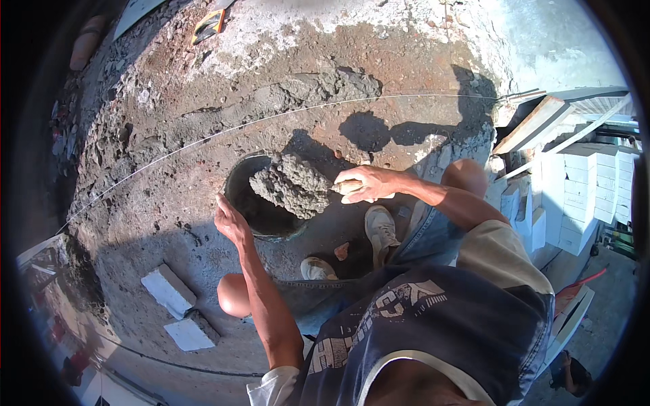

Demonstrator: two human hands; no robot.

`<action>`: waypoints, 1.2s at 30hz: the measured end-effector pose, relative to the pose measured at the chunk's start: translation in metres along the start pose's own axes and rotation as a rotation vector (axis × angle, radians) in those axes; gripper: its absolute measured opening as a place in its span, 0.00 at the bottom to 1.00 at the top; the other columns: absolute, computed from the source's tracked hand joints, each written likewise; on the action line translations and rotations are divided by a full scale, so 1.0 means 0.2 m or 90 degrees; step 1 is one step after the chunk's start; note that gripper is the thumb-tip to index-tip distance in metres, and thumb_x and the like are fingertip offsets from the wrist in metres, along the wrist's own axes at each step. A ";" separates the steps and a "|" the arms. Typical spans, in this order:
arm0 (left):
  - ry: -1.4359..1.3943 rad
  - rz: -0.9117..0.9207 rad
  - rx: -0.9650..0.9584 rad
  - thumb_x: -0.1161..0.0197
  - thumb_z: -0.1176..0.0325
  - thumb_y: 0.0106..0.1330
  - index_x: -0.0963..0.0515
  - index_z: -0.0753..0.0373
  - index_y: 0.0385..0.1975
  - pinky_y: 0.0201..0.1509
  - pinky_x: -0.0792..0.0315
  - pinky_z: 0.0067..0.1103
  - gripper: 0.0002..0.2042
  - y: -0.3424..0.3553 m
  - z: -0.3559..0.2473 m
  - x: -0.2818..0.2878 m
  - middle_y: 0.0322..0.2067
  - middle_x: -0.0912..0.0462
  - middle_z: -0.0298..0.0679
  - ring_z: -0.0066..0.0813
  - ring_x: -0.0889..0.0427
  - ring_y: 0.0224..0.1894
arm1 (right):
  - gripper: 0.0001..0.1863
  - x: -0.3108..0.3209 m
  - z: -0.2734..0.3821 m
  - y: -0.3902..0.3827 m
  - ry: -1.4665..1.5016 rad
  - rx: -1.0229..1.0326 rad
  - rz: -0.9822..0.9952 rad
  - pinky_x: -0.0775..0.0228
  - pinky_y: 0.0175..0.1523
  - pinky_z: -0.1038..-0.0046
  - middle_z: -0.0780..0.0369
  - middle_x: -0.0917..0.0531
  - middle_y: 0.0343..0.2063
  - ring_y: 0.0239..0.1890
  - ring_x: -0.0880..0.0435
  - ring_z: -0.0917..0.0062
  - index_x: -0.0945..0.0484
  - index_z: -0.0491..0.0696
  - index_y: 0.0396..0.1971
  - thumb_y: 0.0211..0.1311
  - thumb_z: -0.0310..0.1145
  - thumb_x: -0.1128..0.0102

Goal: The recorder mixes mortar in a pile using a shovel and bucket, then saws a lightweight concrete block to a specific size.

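In front of my feet stands a round dark bucket (265, 229), with grey mortar in and above it. My left hand (231, 220) grips the bucket's left rim, fingers closed on it. My right hand (369, 184) is closed around the wooden handle of a trowel (347, 186). A big lumpy heap of wet mortar (292, 185) covers the trowel's blade, which is hidden beneath it. The load hangs over the bucket's right side. Beyond the bucket, a rough strip of mortar (271, 98) lies along the ground.
A taut string (223, 130) crosses between the bucket and the mortar strip. Two pale blocks (169, 291) lie at left. White blocks (575, 193) are stacked at right, near wooden boards (528, 125). An orange-handled tool (208, 27) lies far off; a brick fragment (341, 252) sits between my shoes.
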State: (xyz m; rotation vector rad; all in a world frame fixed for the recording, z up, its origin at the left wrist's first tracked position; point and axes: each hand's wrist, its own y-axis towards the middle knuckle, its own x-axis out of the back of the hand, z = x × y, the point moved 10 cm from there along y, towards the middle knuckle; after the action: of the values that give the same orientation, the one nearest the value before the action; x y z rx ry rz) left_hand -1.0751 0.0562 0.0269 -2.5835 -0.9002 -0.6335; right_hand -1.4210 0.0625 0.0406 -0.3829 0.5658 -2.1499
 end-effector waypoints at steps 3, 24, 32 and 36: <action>0.055 0.024 0.010 0.53 0.48 0.72 0.23 0.74 0.29 0.31 0.36 0.25 0.28 0.03 0.02 0.01 0.18 0.28 0.35 0.22 0.36 0.24 | 0.28 0.33 0.10 -0.26 -0.048 -0.045 -0.061 0.30 0.26 0.77 0.63 0.20 0.30 0.22 0.24 0.82 0.30 0.40 0.53 0.60 0.42 0.35; 0.083 0.055 -0.096 0.52 0.48 0.72 0.27 0.72 0.23 0.27 0.41 0.30 0.28 0.06 -0.11 -0.08 0.14 0.33 0.39 0.26 0.41 0.21 | 0.22 0.66 0.09 -1.01 -0.413 -0.237 -0.711 0.25 0.44 0.61 0.56 0.18 0.43 0.42 0.18 0.56 0.28 0.51 0.51 0.59 0.42 0.37; 0.216 0.161 -0.201 0.53 0.47 0.71 0.19 0.69 0.35 0.34 0.32 0.38 0.27 -0.12 -0.30 -0.30 0.24 0.20 0.55 0.52 0.24 0.26 | 0.20 -0.06 -0.08 -0.11 -0.592 -0.221 -0.332 0.24 0.35 0.63 0.53 0.20 0.37 0.33 0.16 0.63 0.34 0.45 0.55 0.66 0.37 0.56; 0.218 0.323 -0.316 0.50 0.55 0.72 0.21 0.68 0.41 0.37 0.29 0.35 0.20 -0.37 -0.47 -0.44 0.30 0.20 0.56 0.50 0.22 0.29 | 0.17 0.02 -0.01 -0.02 -0.717 -0.096 -0.403 0.26 0.25 0.68 0.53 0.21 0.30 0.26 0.16 0.67 0.30 0.42 0.47 0.56 0.30 0.50</action>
State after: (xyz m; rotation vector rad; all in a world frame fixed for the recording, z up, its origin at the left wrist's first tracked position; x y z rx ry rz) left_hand -1.2123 0.0252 0.0737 -2.8128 0.0409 -1.1995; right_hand -1.4271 0.0621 0.0425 -1.8793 -0.0814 -2.0038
